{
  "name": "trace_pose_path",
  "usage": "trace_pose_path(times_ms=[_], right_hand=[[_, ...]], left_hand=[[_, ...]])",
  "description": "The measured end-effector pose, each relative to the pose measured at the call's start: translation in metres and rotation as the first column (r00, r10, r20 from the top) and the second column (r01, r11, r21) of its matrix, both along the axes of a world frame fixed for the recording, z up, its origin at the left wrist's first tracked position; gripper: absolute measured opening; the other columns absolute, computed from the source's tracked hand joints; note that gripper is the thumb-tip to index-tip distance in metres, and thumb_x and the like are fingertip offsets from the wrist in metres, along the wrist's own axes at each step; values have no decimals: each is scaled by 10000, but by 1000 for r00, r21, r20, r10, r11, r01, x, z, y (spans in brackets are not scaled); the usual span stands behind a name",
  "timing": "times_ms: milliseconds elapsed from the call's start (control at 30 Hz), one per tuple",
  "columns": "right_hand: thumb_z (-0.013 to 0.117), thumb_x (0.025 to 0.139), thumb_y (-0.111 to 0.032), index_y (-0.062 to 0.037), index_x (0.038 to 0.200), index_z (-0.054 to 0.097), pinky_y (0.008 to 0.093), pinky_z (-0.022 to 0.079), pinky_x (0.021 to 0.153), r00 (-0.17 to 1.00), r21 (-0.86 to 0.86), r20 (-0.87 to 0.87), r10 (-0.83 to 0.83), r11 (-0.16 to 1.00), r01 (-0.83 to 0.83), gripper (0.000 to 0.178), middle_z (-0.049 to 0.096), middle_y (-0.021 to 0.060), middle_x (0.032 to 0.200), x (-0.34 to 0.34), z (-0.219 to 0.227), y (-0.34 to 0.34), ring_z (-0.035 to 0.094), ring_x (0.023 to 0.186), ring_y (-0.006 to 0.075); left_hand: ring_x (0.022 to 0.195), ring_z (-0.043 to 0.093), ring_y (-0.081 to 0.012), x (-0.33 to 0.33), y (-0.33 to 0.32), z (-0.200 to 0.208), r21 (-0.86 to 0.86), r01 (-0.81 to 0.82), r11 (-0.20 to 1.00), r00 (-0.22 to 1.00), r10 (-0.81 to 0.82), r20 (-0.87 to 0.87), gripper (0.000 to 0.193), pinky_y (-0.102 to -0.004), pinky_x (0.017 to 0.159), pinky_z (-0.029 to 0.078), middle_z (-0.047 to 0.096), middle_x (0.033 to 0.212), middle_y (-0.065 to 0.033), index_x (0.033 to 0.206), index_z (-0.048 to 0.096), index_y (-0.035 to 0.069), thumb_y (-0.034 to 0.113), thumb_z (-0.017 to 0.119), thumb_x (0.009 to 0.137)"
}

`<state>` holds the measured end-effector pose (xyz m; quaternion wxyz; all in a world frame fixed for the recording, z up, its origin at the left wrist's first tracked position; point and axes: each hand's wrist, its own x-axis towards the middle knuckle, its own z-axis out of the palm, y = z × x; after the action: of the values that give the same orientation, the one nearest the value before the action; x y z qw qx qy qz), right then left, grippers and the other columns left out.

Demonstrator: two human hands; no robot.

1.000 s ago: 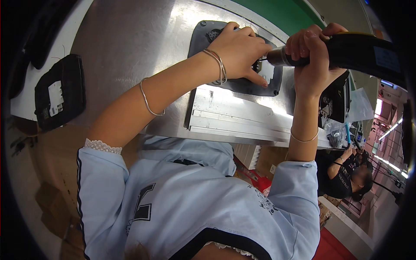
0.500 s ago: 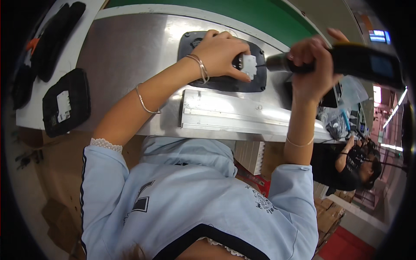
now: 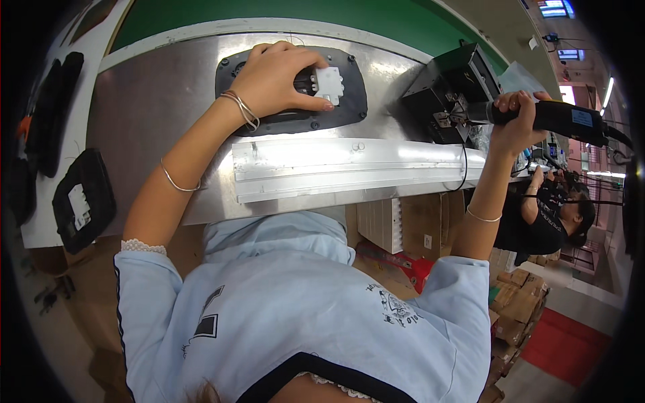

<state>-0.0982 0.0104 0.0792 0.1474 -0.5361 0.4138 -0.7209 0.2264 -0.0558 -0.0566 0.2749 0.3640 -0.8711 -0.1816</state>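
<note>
Two hands are working well apart. The dark panel [image 3: 353, 97] is lying flat on the metal surface [image 3: 154, 101], looking stiff, fairly light and smooth enough to slide; its rim is probably offering the safest hold, since the white module [image 3: 330, 86] on it may be fragile. The left hand [image 3: 272, 80] is resting wide-spread over the panel, palm down, thumb and forefinger flanking the module without visibly pinching it. The right hand [image 3: 517, 127] is gripping an electric screwdriver [image 3: 568, 119] sideways, its nose pointing toward the black box [image 3: 430, 91].

left arm [image 3: 180, 176] extended, left hand [image 3: 279, 79] palm-down, thumb spread wide, right forearm [image 3: 486, 205] extended, right hand [image 3: 519, 130] curled tight
</note>
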Motion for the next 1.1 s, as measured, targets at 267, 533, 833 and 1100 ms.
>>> trace_pose_path(times_ms=[267,533,833,1100], right_hand=[[554,801,75,-46,936,500,313,409,502,999,38,-14,42,998,-41,189,458,45,613,7,-7,0,448,485,148],[520,820,16,-3,1161,484,311,405,498,957,86,-90,275,960,-268,344,421,45,606,78,-1,2,438,487,153],[528,808,49,-34,1041,452,315,422,454,831,93,-23,555,829,-551,259,461,63,636,174,-29,-39,454,473,153],[521,796,55,-62,1015,444,318,414,460,791,170,48,609,776,-608,260,432,45,617,179,-40,-48,433,468,143]], left_hand=[[1120,546,-243,-2,4,1,3,-11,1000,1000,11,-8,557,-386,1024,317,650,1108,-44,1092,665,172,505,790,663],[1136,539,-243,0,0,0,4,-30,1000,999,30,14,554,-391,1046,294,663,1087,-6,1081,664,174,527,778,669],[1079,555,-240,-3,0,-10,-55,-36,998,998,33,-60,614,-435,978,306,675,990,4,1021,664,172,647,741,640],[1055,560,-234,-3,3,-8,-46,-49,998,997,47,-56,590,-456,968,317,672,948,10,990,666,184,657,731,644]])
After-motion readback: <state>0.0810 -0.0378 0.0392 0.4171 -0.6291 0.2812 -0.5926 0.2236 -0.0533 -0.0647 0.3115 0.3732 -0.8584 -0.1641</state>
